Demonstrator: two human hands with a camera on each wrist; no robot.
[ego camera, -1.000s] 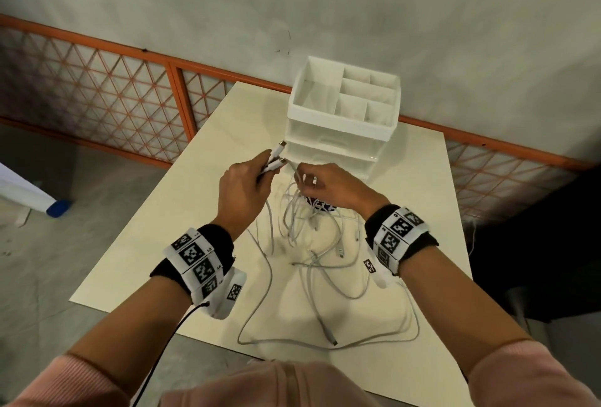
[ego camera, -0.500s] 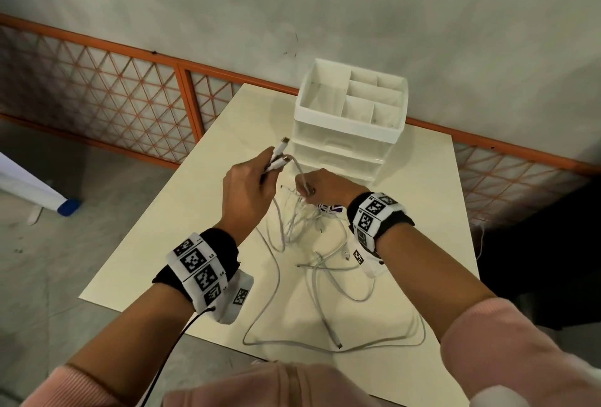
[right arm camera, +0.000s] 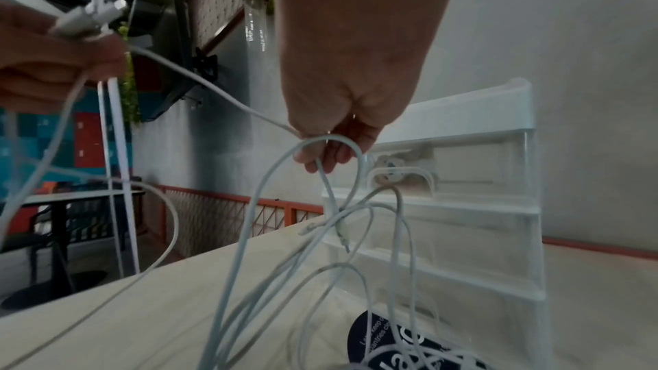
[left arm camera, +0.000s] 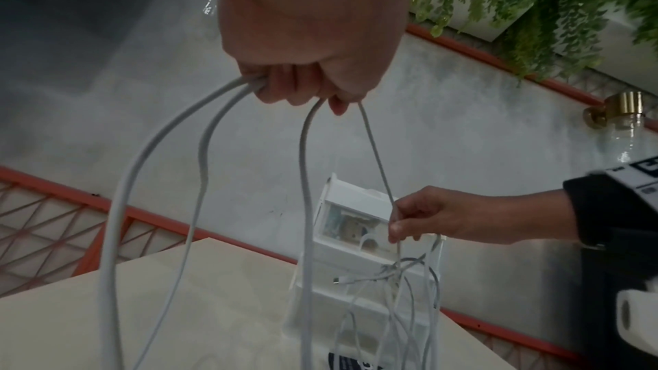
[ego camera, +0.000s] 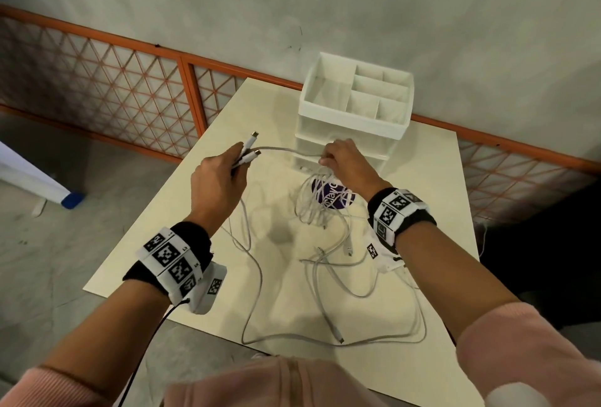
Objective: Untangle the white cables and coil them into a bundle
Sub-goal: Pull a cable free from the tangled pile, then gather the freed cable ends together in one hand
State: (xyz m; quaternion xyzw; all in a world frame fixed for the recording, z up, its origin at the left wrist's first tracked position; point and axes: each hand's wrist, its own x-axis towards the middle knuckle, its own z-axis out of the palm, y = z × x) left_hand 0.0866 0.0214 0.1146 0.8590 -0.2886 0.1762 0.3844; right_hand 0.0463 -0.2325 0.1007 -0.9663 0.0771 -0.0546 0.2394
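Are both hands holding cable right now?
Yes: the left hand grips the connector ends, and the right hand pinches a strand of the tangled white cables.

Purple sticker lettering partly hidden under cables.

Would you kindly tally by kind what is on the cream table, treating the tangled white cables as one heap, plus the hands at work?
White plastic drawer organiser: 1
Dark purple round label: 1
Heap of tangled white cables: 1
Hands, left hand and right hand: 2
Total: 5
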